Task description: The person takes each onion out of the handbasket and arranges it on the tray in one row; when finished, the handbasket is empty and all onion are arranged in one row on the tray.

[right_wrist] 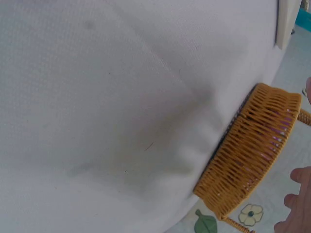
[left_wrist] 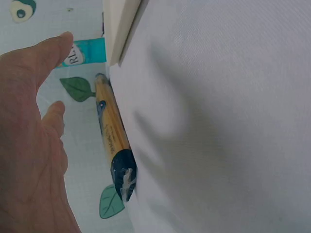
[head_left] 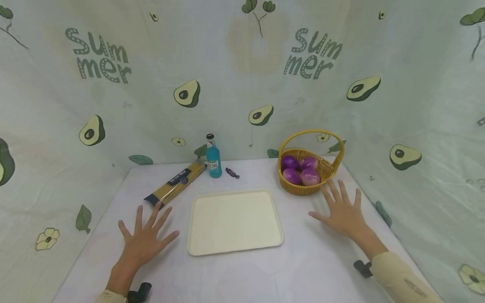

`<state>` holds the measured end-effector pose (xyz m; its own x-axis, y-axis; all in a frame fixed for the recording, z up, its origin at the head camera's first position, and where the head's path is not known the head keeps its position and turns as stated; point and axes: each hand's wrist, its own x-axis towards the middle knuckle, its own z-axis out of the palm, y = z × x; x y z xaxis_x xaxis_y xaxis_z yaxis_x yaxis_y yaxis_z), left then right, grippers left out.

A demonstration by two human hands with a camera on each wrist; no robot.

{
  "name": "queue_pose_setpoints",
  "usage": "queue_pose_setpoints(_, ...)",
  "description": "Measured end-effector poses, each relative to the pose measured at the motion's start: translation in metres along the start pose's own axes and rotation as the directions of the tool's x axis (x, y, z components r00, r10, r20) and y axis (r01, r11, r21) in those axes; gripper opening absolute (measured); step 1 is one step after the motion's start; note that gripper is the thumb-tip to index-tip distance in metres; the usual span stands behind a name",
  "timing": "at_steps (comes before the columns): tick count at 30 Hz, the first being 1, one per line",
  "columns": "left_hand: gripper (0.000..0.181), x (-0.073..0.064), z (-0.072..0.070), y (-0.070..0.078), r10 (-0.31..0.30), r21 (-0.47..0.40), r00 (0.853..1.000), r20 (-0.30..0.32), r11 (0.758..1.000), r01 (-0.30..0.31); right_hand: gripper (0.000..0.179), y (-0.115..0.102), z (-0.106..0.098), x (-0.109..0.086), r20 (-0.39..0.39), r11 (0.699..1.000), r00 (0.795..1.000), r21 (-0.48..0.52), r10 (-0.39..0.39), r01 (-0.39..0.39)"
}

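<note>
My left hand [head_left: 143,244] hovers over the left part of the table with its fingers spread, holding nothing. Just beyond its fingertips lies a long pack of spaghetti [head_left: 177,182] with dark blue ends. On the right, my right hand [head_left: 344,212] is also spread and empty, its fingertips close to the front of a yellow wicker basket [head_left: 299,190]. Several purple onions [head_left: 310,176] sit in that basket. Between the hands lies a cream rectangular tray [head_left: 235,223] with nothing on it. The left wrist view shows the spaghetti pack [left_wrist: 114,131] past the thumb; the right wrist view shows the basket's side [right_wrist: 250,150].
A bottle of blue drink [head_left: 214,158] with a dark cap stands upright at the back, right of the spaghetti. Next to it lies a small dark wrapped candy [head_left: 232,173]. A cloth printed with avocados [head_left: 261,115] hangs behind and beside the white table [head_left: 242,277].
</note>
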<state>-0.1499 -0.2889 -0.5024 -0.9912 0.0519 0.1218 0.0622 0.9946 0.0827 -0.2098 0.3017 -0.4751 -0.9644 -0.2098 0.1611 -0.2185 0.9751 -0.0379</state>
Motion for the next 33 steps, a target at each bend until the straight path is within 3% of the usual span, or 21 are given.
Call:
queue_pose_setpoints(9, 0.090, 0.011, -0.007, 0.005, 0.032, -0.036, 0.999, -0.021, 0.999, -0.032, 0.106, 0.002, -0.003, 0.009, -0.065, 1.000, 0.998, 0.018, -0.010, 0.011)
queue_pose_setpoints(13, 0.087, 0.017, -0.003, 0.011, 0.026, -0.142, 0.999, 0.028, 0.990, -0.022, 0.102, -0.006, -0.007, 0.015, -0.107, 0.998, 0.994, 0.052, -0.030, 0.036)
queue_pose_setpoints(15, 0.084, 0.022, 0.002, 0.015, 0.015, -0.268, 0.997, 0.074, 0.963, 0.005, 0.099, -0.010, -0.009, 0.020, -0.137, 0.996, 0.990, 0.077, -0.042, 0.053)
queue_pose_setpoints(19, 0.081, 0.033, 0.019, 0.021, 0.003, -0.469, 0.992, 0.122, 0.882, 0.055, 0.089, -0.016, -0.011, 0.032, -0.183, 0.987, 0.981, 0.134, -0.068, 0.093)
queue_pose_setpoints(22, 0.079, 0.040, 0.032, 0.023, 0.012, -0.490, 0.995, 0.100, 0.871, 0.038, 0.084, -0.017, -0.013, 0.047, -0.200, 0.979, 0.977, 0.170, -0.078, 0.113)
queue_pose_setpoints(27, 0.073, 0.043, 0.045, 0.026, 0.023, -0.490, 0.997, 0.076, 0.872, 0.017, 0.082, -0.011, -0.016, 0.077, -0.143, 0.972, 0.989, 0.222, -0.048, 0.080)
queue_pose_setpoints(33, 0.069, 0.041, 0.052, 0.025, 0.069, -0.498, 0.996, 0.048, 0.866, -0.036, 0.083, 0.002, -0.015, 0.103, 0.008, 0.960, 0.999, 0.274, 0.054, -0.054)
